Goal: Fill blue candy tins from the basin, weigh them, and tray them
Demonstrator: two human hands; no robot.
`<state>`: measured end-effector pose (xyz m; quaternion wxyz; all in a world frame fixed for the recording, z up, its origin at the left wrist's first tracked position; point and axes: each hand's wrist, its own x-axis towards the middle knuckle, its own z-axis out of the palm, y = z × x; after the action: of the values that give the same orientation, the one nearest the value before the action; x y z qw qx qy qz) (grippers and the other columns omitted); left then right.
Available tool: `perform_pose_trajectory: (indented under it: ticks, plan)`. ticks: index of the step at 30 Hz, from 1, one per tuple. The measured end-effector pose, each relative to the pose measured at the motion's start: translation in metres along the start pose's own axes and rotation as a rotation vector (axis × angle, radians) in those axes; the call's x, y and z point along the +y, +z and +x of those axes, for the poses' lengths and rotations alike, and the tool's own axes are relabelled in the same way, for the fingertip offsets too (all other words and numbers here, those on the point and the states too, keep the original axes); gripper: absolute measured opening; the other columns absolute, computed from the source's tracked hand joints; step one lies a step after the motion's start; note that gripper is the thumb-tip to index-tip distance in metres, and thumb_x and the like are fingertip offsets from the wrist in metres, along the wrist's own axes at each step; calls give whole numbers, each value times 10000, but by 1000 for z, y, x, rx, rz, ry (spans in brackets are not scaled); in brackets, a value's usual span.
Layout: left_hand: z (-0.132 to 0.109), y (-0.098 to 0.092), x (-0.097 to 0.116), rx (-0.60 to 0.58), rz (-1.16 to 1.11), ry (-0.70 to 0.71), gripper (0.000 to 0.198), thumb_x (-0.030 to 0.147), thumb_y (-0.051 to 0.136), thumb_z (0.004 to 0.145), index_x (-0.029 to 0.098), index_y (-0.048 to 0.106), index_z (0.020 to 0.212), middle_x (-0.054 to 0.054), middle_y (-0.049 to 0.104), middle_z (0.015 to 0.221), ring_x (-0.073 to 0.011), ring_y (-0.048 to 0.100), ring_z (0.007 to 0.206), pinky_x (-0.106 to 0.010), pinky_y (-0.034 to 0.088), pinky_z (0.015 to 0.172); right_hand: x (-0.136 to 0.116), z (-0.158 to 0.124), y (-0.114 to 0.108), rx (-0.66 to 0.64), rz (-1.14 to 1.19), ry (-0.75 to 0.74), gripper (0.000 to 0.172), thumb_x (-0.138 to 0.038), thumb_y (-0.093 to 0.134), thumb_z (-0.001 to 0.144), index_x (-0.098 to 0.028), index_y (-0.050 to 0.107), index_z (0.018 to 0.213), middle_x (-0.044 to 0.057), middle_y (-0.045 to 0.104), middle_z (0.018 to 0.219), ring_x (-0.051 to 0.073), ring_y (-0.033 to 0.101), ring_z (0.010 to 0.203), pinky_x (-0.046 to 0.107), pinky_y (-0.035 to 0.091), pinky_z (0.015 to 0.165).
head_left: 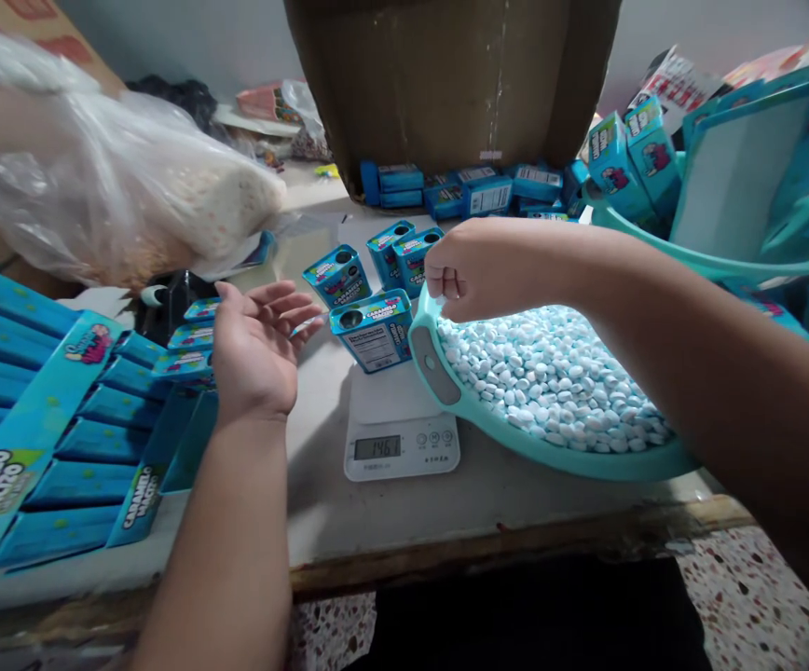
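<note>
The edge of a worktable (pixel 349 531) is seen nearest. On it is set a small white scale (pixel 401 419), its lit display turned toward the near edge, probably so that it can be read. Well left of the scale, blue cartons are packed in a printed tray (pixel 41 419). Just right of the scale is placed a teal bowl (pixel 572 466), filled with small pale blue and white candies (pixel 544 382), apparently to be kept within reach. On the far part of the scale, an upright blue box (pixel 377 334) is supported, its round top opening left uncovered. Left of that box, the left hand (pixel 257 349) is held palm up, fingers loosely spread and nothing seen in it. Above the bowl's rim, right of the box, the right hand (pixel 461 270) is clenched; whether candies are enclosed cannot be told. Beyond the scale, more open boxes (pixel 338 275) are stood upright, presumably so nothing is spilled. Farther back, blue packs (pixel 488 194) are piled before a large cardboard carton (pixel 460 84).
</note>
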<state>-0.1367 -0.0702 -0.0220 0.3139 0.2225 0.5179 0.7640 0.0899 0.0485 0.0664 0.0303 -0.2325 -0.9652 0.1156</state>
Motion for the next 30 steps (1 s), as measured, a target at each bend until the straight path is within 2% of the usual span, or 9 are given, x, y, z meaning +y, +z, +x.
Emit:
perform_pose_trajectory:
  ticks: [2, 6, 12, 15, 18, 23, 26, 30]
  plan:
    - [-1, 0, 0, -22, 9, 11, 609, 666, 379, 970, 171, 690, 797, -78, 672, 760, -176, 665, 710, -300, 516, 643, -8, 2, -3, 23, 2, -30, 108, -212, 680, 762, -180, 691, 865, 20, 610, 766, 145, 530, 719, 299, 388, 657]
    - [-2, -3, -3, -89, 70, 34, 538, 692, 498, 907, 200, 695, 817, -79, 696, 799, -185, 681, 765, -290, 538, 673, -19, 6, 1, 200, 85, -85, 164, -187, 617, 804, -181, 682, 954, 31, 646, 874, 150, 565, 796, 287, 409, 719]
    - [-2, -5, -3, -85, 73, 19, 500, 631, 448, 949, 215, 696, 827, -78, 712, 821, -181, 694, 787, -284, 549, 682, -34, 18, 16, 315, 204, -159, 135, -227, 585, 877, -196, 653, 990, 41, 657, 928, 165, 559, 845, 296, 419, 770]
    - [-1, -5, -3, -76, 63, -5, 493, 589, 426, 972, 205, 699, 827, -79, 717, 818, -174, 694, 787, -277, 549, 688, -42, 23, 22, 337, 240, -201, 142, -217, 595, 890, -185, 644, 1019, 51, 654, 949, 171, 560, 868, 289, 422, 776]
    - [1, -6, -4, -72, 52, -21, 486, 570, 425, 980, 203, 699, 819, -79, 719, 819, -170, 693, 784, -275, 548, 685, -44, 23, 26, 297, 227, -221, 187, -196, 599, 899, -179, 649, 1079, 80, 650, 1040, 178, 563, 900, 290, 421, 780]
    - [2, -9, -6, -76, 60, -17, 466, 583, 459, 964, 206, 693, 823, -76, 715, 814, -175, 692, 788, -274, 547, 677, -29, 11, 12, 343, 166, -122, 215, -136, 523, 919, -192, 666, 1070, 82, 635, 1121, 179, 555, 927, 295, 400, 794]
    - [3, -9, -8, -74, 64, -18, 469, 575, 454, 968, 199, 699, 831, -73, 710, 814, -165, 688, 781, -256, 538, 663, -16, 3, -4, 357, 89, -20, 181, -146, 513, 920, -177, 676, 992, 72, 637, 1035, 171, 530, 869, 297, 381, 765]
    - [5, -8, -12, -47, 88, -53, 483, 567, 450, 976, 183, 701, 824, -71, 708, 803, -149, 669, 748, -235, 513, 633, -1, -2, -17, 274, 4, 93, 175, -168, 501, 911, -166, 674, 933, 59, 623, 879, 160, 483, 772, 304, 350, 694]
